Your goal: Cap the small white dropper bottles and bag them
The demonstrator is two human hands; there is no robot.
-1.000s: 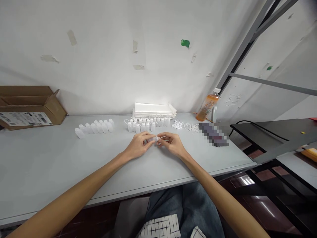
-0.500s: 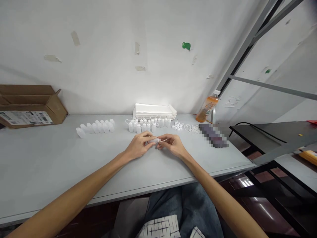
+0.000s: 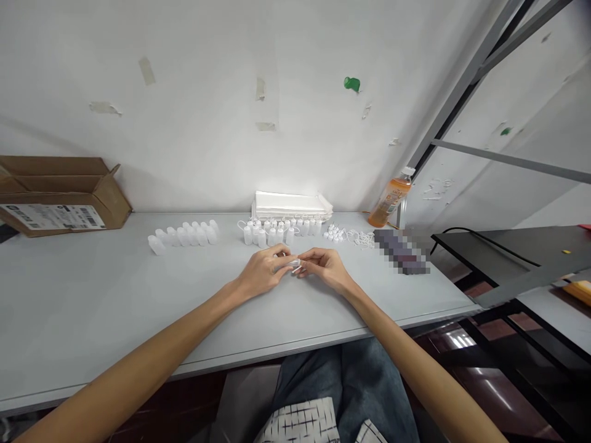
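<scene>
My left hand (image 3: 263, 271) is closed around a small translucent plastic bottle (image 3: 292, 263), which lies on its side with its neck toward the right. At that neck, the fingers of my right hand (image 3: 329, 271) pinch a thin white strap (image 3: 297, 269); the fingertips partly hide it. Just behind my hands stands a group of small capped bottles (image 3: 271, 235), some with white loops. Small white caps (image 3: 334, 232) and a heap of white straps (image 3: 361, 239) lie to the right of them. Off to the left, several uncapped bottles (image 3: 189, 234) stand in rows.
A stack of white sheets or bags (image 3: 290, 202) rests against the wall. An orange drink bottle (image 3: 390, 200) leans at the back right, near a blurred dark object (image 3: 401, 251). An open cardboard box (image 3: 60, 194) sits at the far left of the grey table (image 3: 115, 307).
My right fingers have moved closer to the bottle's neck. The white strap, which pointed right, now shows below the neck. The whole view has shifted slightly.
</scene>
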